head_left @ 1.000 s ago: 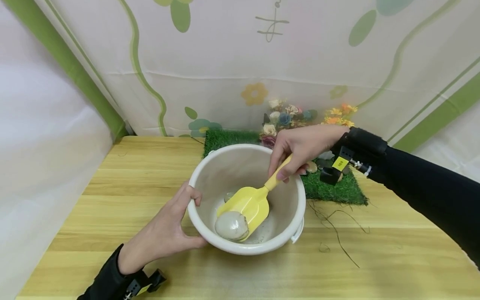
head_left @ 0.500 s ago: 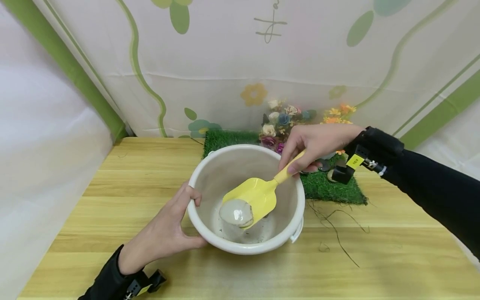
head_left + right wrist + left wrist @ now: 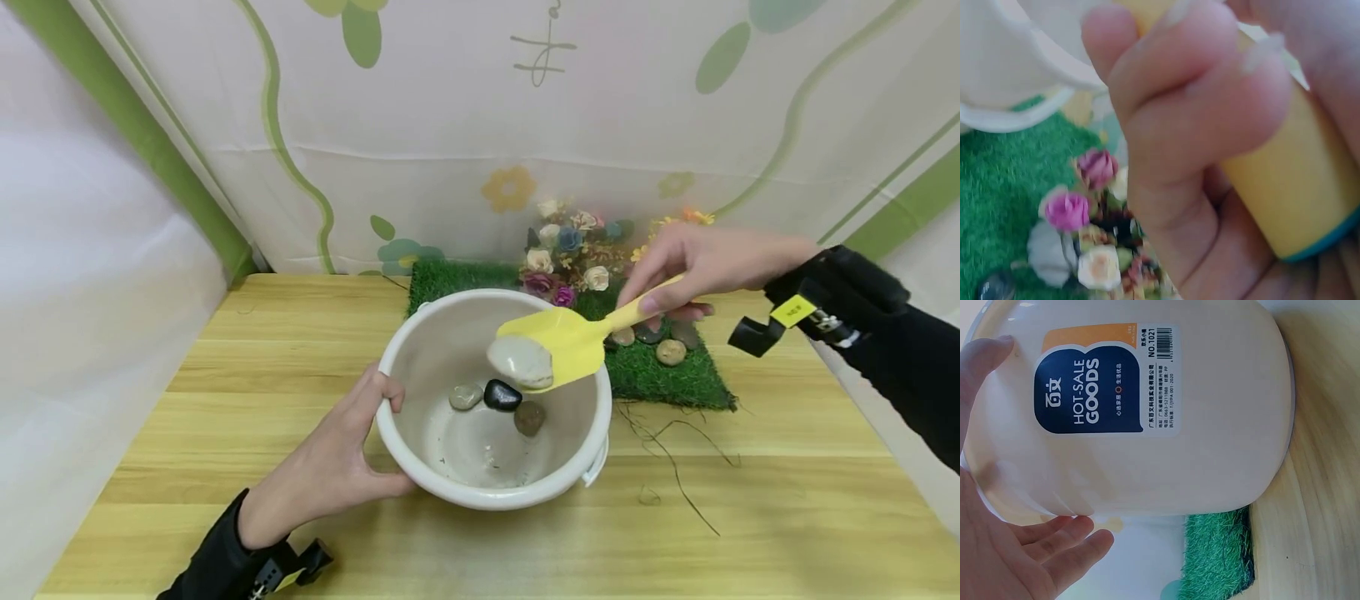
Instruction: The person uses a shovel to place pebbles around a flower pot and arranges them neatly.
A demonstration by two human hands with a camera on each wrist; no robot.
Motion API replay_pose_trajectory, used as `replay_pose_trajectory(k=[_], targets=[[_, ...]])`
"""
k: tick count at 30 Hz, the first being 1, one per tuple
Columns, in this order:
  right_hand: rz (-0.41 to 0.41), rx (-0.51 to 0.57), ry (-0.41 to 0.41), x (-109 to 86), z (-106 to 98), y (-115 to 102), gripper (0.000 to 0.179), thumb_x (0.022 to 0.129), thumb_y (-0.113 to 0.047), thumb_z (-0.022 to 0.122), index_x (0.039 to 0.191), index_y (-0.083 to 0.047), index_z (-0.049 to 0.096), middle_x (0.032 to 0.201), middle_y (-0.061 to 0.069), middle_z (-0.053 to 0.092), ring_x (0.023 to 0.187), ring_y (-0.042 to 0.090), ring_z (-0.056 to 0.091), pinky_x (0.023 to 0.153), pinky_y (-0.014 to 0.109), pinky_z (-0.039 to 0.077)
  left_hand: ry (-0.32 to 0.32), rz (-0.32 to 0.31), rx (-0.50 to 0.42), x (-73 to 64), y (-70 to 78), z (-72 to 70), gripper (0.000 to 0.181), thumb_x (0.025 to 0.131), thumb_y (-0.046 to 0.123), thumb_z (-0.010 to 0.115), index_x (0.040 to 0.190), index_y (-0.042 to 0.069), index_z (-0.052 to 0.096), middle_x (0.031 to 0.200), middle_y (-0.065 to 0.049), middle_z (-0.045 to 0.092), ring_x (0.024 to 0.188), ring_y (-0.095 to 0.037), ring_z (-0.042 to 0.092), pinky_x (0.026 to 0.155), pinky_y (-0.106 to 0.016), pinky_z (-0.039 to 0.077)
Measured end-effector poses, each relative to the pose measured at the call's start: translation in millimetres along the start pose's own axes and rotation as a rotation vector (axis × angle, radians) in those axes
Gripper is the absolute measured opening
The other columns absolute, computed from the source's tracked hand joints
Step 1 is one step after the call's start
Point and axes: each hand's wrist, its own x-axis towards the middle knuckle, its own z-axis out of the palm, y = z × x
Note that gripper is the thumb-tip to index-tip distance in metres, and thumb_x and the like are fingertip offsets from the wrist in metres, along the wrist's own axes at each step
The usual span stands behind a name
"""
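Observation:
My left hand (image 3: 330,458) grips the rim of a white bucket (image 3: 487,498) from the left, fingers hooked over the edge. In the left wrist view the thumb lies against its labelled wall (image 3: 1216,456). My right hand (image 3: 693,267) holds a yellow toy shovel (image 3: 581,346) by its handle (image 3: 1297,187). On the scoop, over the bucket's right inner side, lies a large whitish stone (image 3: 520,360). At the bottom of the bucket are a grey-green pebble (image 3: 466,397), a black pebble (image 3: 502,396) and a brown pebble (image 3: 529,418).
Behind the bucket lies an artificial grass mat (image 3: 667,379) with several stones (image 3: 671,352) on it. Artificial flowers (image 3: 566,250) stand at its back. Thin dark strands (image 3: 678,475) lie on the wooden table (image 3: 187,417). A printed curtain (image 3: 420,108) hangs behind.
The shovel has risen and moved right and away with the whitish stone on its scoop, uncovering the pebbles in the bucket. The left hand has kept its place on the rim.

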Motion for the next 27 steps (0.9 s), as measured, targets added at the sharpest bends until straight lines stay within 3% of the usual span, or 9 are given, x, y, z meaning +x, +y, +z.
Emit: replay_pose_trajectory(k=[5, 9, 17, 27], targets=[[-0.012, 0.037, 0.027, -29.8, -3, 14, 0.033, 0.089, 0.012, 0.043, 0.117, 0.002, 0.058, 0.082, 0.01, 0.065, 0.044, 0.013, 0.047, 0.034, 0.028, 0.04, -0.003, -0.001, -0.007, -0.1, 0.7, 0.4, 0.063, 0.065, 0.042, 0.079, 0.1, 0.017, 0.033, 0.125, -0.002, 0.037, 0.118, -0.022, 0.04, 0.079, -0.035, 0.048], [0.028, 0.079, 0.072, -56.7, 1, 29, 0.034, 0.089, 0.014, 0.041, 0.118, 0.003, 0.056, 0.084, 0.011, 0.064, 0.044, 0.014, 0.046, 0.034, 0.028, 0.04, -0.009, -0.003, -0.012, -0.6, 1.2, 0.1, 0.063, 0.065, 0.041, 0.079, 0.1, 0.016, 0.033, 0.129, -0.002, 0.036, 0.12, -0.023, 0.038, 0.08, -0.036, 0.047], [0.204, 0.075, 0.247, -106.6, 8, 50, 0.032, 0.09, 0.013, 0.041, 0.116, 0.004, 0.057, 0.08, 0.011, 0.061, 0.043, 0.018, 0.044, 0.037, 0.03, 0.041, -0.001, -0.005, -0.018, -0.3, 2.0, 0.4, 0.064, 0.064, 0.04, 0.08, 0.099, 0.014, 0.034, 0.13, -0.002, 0.036, 0.12, -0.023, 0.038, 0.079, -0.036, 0.047], [0.252, 0.134, 0.317, -145.6, 17, 85, 0.032, 0.093, 0.01, 0.037, 0.121, 0.006, 0.052, 0.085, 0.013, 0.059, 0.046, 0.021, 0.042, 0.043, 0.038, 0.042, 0.006, 0.004, -0.013, -0.4, 1.6, -0.1, 0.063, 0.064, 0.041, 0.08, 0.098, 0.013, 0.035, 0.131, -0.002, 0.036, 0.121, -0.023, 0.038, 0.081, -0.038, 0.047]])
